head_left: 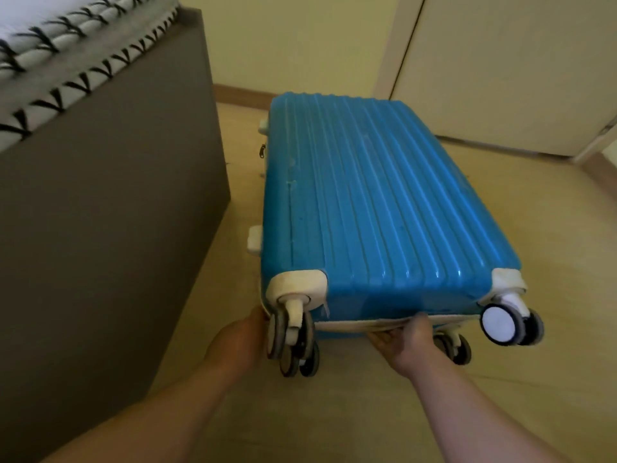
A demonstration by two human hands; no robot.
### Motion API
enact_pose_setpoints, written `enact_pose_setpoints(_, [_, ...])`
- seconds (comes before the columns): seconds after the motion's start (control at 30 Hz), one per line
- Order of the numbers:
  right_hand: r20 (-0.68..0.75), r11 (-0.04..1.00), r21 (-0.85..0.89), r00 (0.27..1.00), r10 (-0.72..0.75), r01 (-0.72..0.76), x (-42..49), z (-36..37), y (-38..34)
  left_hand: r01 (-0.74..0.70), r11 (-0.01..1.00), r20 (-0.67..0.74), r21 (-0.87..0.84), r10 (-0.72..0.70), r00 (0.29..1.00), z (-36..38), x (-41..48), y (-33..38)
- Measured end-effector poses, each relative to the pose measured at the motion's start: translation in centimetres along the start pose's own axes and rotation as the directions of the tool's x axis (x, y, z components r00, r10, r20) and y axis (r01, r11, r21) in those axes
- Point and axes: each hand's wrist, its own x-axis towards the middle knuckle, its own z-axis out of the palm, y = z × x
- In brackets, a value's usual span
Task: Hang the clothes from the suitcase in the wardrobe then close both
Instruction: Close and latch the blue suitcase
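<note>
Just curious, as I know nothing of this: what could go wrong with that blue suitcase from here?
The left hand and right hand are at the end of the suitcase, among the wheels; fingers might get pinched or scraped there. The suitcase lies close beside the bed, so a lid swinging that way might hit it.

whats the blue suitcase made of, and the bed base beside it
The suitcase: likely hard moulded plastic, glossy; stiff ribs carry light streaks. The bed base: seems upholstered in matte grey-brown fabric, flat with no glare, though the weave is too blurred to confirm.
</note>
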Motion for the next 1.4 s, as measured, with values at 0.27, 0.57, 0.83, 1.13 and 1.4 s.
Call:
enact_pose_setpoints(0.27, [0.022, 0.991, 0.116, 0.997, -0.077, 0.073, 1.2, 0.8, -0.7, -0.044, 0.996, -0.073, -0.076, 0.038, 0.997, 0.0, -0.9, -0.8])
enact_pose_setpoints(0.57, [0.266, 0.993, -0.077, 0.958, 0.107, -0.089, -0.6, 1.9, 3.3, 0.297, 0.838, -0.191, -0.458, -0.42, 0.887, -1.5, 0.2, -4.3])
enact_pose_setpoints(0.83, [0.322, 0.942, -0.332, 0.935, 0.149, -0.036, -0.9, 4.1, 6.0, 0.216, 0.728, -0.107, -0.65, -0.369, 0.923, -1.6, -2.2, -9.1])
enact_pose_setpoints(1.13, [0.284, 0.991, -0.116, 0.954, 0.099, -0.069, -1.4, 5.1, 6.8, 0.152, 0.945, -0.095, -0.29, -0.186, 0.978, 1.4, -3.4, -4.3])
enact_pose_setpoints(1.4, [0.298, 0.939, -0.341, 0.943, 0.151, -0.042, -3.3, 6.0, 8.7, -0.018, 0.988, -0.12, -0.154, 0.0, 0.993, 1.3, -2.3, -0.5])
